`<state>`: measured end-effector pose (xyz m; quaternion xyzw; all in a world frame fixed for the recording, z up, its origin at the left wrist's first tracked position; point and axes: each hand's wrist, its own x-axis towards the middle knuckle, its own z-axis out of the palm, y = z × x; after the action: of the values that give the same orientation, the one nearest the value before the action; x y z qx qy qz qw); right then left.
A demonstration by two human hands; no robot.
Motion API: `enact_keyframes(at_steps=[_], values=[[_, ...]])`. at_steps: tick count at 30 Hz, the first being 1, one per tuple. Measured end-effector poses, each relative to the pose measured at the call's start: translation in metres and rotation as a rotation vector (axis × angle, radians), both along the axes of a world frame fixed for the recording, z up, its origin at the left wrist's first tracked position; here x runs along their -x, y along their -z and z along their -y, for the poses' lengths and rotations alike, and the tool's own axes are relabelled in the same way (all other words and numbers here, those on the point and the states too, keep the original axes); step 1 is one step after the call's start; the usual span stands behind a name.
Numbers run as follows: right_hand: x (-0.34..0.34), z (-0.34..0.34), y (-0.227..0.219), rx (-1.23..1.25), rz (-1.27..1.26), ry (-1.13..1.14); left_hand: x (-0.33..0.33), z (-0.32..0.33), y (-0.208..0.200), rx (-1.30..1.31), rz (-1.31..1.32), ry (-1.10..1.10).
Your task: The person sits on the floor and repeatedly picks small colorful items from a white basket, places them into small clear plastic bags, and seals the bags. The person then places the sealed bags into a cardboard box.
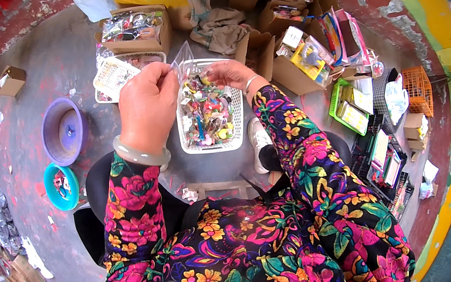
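My left hand (146, 107) is closed, thumb and fingers pinching the edge of a clear plastic bag (184, 58) that sticks up above its knuckles. Below it stands a white slatted basket (185, 137) heaped with small colourful trinkets (206, 111). My right hand (229, 75) reaches over the basket's far right part, its fingers curled together beside the bag's lower part. Something small and yellowish shows at those fingertips, too small to name. A bracelet circles each wrist.
A second white basket (105, 80) stands beyond my left hand. Purple (52, 152) and teal (50, 193) basins sit to the left. Cardboard boxes (164, 33) of packaged goods line the far side; a green tray (341, 118) and black crates (368, 149) stand right.
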<state>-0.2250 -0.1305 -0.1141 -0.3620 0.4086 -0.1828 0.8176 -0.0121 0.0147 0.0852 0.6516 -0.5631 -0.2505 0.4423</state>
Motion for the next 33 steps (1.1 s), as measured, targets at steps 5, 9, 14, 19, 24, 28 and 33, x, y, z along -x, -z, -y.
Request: enact_keyframes(at_steps=[5, 9, 14, 19, 24, 28, 33], values=[[-0.010, -0.004, -0.118, 0.200, 0.058, -0.015, -0.004, 0.011, 0.014, -0.097, -0.147, 0.001], [-0.003, -0.029, -0.179, 0.278, 0.105, 0.048, -0.004, 0.017, 0.019, -0.235, -0.397, 0.113], [0.012, -0.075, -0.208, 0.228, 0.244, 0.167, 0.004, 0.018, 0.028, -0.167, -0.481, 0.138], [0.010, -0.082, -0.217, 0.227, 0.345, 0.154, 0.006, 0.023, 0.041, -0.059, -0.325, 0.159], [0.006, -0.084, -0.225, 0.297, 0.270, 0.120, 0.014, 0.017, 0.028, -0.052, -0.133, 0.136], [0.003, -0.088, -0.229, 0.486, 0.151, 0.114, 0.014, 0.016, 0.026, -0.040, -0.010, 0.146], [0.003, -0.092, -0.227, 0.674, -0.015, 0.081, 0.019, 0.014, 0.025, -0.067, 0.020, 0.178]])
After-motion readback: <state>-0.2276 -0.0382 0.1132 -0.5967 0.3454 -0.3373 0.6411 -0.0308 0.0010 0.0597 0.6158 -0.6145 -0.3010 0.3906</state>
